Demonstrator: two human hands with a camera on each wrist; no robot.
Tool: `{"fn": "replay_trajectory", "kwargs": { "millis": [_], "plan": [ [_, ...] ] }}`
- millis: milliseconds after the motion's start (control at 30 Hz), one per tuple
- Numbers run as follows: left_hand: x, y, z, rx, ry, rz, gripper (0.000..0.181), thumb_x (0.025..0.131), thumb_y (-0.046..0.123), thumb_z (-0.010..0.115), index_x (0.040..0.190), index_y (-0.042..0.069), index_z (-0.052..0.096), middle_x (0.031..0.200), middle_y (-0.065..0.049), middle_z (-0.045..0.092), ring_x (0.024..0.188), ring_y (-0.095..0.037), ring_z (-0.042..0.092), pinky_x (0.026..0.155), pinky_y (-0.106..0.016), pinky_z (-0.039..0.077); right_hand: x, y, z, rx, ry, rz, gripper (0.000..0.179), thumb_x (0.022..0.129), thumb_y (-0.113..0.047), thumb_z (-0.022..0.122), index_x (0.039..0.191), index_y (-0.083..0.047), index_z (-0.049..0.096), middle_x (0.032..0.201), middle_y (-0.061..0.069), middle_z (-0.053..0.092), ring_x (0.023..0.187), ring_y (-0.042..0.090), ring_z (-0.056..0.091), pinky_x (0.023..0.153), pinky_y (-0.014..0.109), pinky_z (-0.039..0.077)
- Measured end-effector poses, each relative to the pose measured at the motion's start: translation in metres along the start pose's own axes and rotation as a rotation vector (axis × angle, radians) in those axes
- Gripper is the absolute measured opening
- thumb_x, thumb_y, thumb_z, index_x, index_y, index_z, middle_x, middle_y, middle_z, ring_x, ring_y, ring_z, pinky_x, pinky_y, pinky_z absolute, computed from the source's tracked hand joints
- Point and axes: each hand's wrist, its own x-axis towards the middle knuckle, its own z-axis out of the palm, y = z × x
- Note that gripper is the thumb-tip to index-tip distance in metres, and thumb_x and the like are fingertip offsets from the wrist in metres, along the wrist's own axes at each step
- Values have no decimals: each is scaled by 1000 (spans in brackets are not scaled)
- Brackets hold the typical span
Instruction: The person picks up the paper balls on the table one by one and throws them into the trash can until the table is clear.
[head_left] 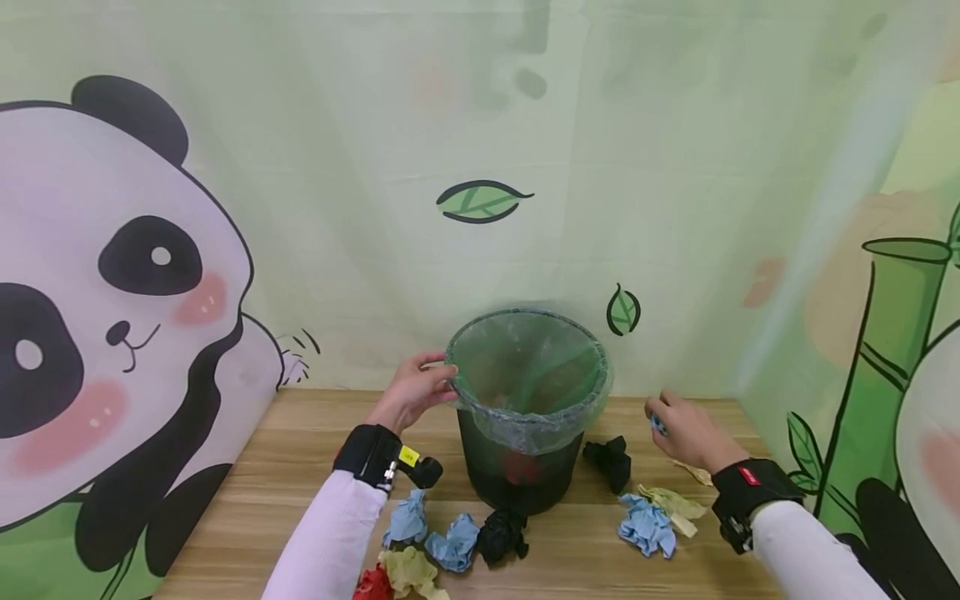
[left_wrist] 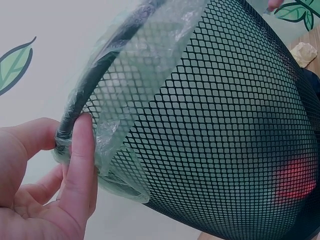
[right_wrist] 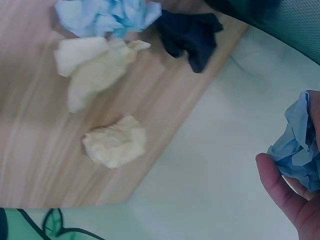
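At the left, a printed panda (head_left: 142,317) fills the backdrop (head_left: 360,108), which hangs along the far side of the wooden tabletop (head_left: 315,442). On the near left lies a red crumpled paper (head_left: 371,585), partly cut off by the frame, touching a yellow crumpled paper (head_left: 411,573) to its right. Just beyond these sits a light blue crumpled paper (head_left: 406,522).

Farther back, the left hand (head_left: 416,390) pinches the left rim of a black mesh wastebasket (head_left: 517,487), thumb and fingers closed on it through the clear plastic liner (head_left: 525,429) folded over the edge. The wastebasket stands upright in the middle, toward the far side; a red item (left_wrist: 297,180) shows through its mesh. In front of it, a second blue crumpled paper (head_left: 453,543) lies beside a black crumpled paper (head_left: 504,536).

Right of the wastebasket lies another black paper (head_left: 609,462), with a third blue paper (head_left: 647,527) nearer and a pale yellow paper (head_left: 675,505) against that one's right side. At the far right, the right hand (head_left: 686,429) has its fingers curled round a blue paper ball (right_wrist: 296,142). A cream crumpled paper (right_wrist: 116,142) lies close by, partly hidden by the wrist in the head view. Printed bamboo (head_left: 888,350) ends the scene at the right.
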Motion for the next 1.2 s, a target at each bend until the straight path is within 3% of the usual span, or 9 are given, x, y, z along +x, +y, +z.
{"fn": "replay_trajectory", "kwargs": {
  "millis": [400, 767, 1200],
  "plan": [
    [-1, 0, -1, -11, 4, 0, 41, 82, 12, 58, 120, 8, 42, 95, -13, 54, 69, -17, 59, 67, -29, 51, 42, -6, -43, -37, 74, -68, 16, 73, -8, 63, 85, -7, 52, 74, 5, 43, 56, 15, 41, 48, 26, 35],
    [-1, 0, 0, -15, 10, 1, 41, 82, 12, 58, 120, 8, 42, 97, -14, 55, 71, -17, 60, 68, -28, 51, 71, -16, -72, -78, 56, -64, 17, 77, -11, 59, 91, -7, 53, 83, 10, 45, 63, 22, 44, 52, 32, 39],
    [-1, 0, 0, -26, 7, 13, 41, 82, 11, 58, 120, 7, 42, 92, -13, 56, 67, -16, 60, 65, -27, 52, 99, -38, -91, -81, 44, -95, 22, 79, -16, 60, 97, -7, 54, 86, 9, 46, 66, 20, 46, 57, 31, 42]
  ]
}}
